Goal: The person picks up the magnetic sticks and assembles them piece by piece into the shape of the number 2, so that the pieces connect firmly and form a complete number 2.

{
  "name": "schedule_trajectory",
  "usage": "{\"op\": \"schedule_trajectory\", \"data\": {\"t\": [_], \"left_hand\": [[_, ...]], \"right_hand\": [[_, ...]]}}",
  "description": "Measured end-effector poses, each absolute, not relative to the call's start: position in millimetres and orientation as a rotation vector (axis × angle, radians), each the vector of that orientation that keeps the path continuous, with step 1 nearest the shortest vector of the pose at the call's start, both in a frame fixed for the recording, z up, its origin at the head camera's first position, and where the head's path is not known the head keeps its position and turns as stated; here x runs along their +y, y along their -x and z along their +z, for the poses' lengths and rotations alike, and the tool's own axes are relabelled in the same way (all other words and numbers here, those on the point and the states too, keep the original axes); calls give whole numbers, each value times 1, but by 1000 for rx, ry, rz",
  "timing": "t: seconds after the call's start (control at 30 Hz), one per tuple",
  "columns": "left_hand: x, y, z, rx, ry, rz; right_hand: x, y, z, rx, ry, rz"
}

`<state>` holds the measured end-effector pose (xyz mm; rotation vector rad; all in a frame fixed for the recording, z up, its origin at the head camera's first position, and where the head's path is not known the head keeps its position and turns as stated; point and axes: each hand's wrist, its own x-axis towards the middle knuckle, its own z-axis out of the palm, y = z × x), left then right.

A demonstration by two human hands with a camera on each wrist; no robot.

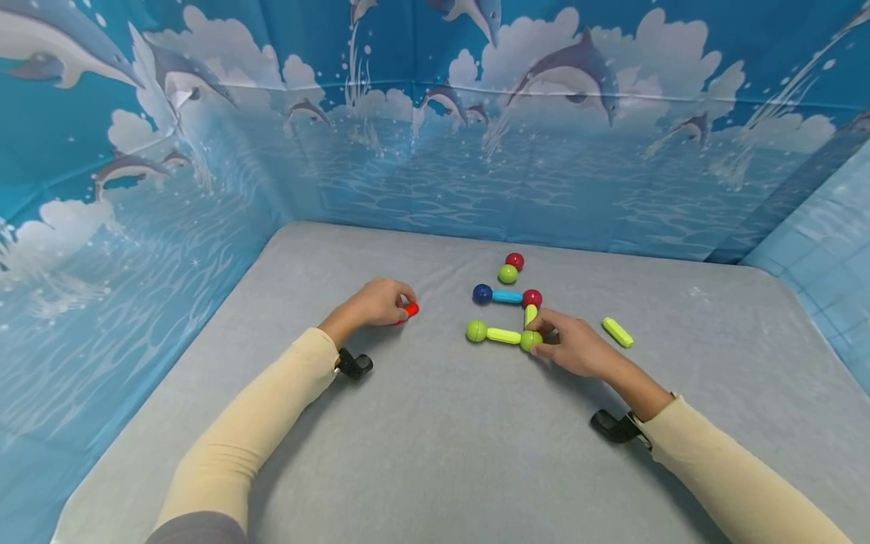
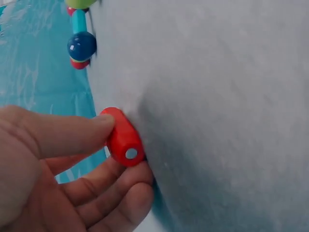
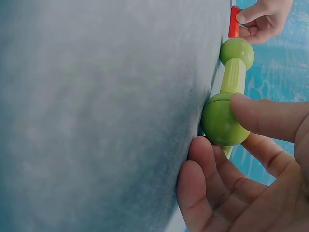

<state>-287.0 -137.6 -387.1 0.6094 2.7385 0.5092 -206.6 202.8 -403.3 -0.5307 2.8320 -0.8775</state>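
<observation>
My left hand (image 1: 377, 304) pinches a red magnetic rod (image 2: 124, 137) between thumb and fingers, low over the grey cloth; a silver magnet shows in its end. To the right, my right hand (image 1: 574, 344) holds a green ball (image 3: 222, 121) with its thumb and fingers. That ball forms the corner of a joined shape. One yellow-green rod (image 1: 504, 336) runs left from it to another green ball (image 1: 476, 330). A second yellow-green rod (image 1: 531, 316), partly behind my fingers, leads up to a red ball (image 1: 532, 298). From there a light blue rod (image 1: 507, 296) reaches a dark blue ball (image 1: 482, 294).
Behind the shape, a loose red ball (image 1: 514, 261) and green ball (image 1: 507, 273) sit close together. A separate yellow-green rod (image 1: 617, 332) lies right of my right hand. A dolphin-print curtain (image 1: 408, 174) borders the grey-covered table (image 1: 435, 453).
</observation>
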Motion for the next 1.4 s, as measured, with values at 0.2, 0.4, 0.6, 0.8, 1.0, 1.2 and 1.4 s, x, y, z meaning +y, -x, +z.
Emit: {"op": "schedule_trajectory", "data": {"t": [0.2,0.4,0.6,0.8,1.0,1.2,1.4], "left_hand": [[-122,264,-388,2470,-536,890],[-96,229,-391,2228,-469,1247],[-79,218,-398,2040,-272,1511],[-67,220,-400,1928,-100,1644],[-61,223,-403,1857,2,1697],[-58,225,-405,1856,35,1715],[-57,228,-407,1833,57,1701]], "right_hand": [[203,208,-403,2819,530,-874],[201,210,-399,2812,550,-887],[203,211,-401,2808,539,-883],[203,211,-399,2802,534,-887],[204,212,-400,2798,534,-892],[205,213,-401,2800,537,-887],[204,214,-402,2798,542,-896]]}}
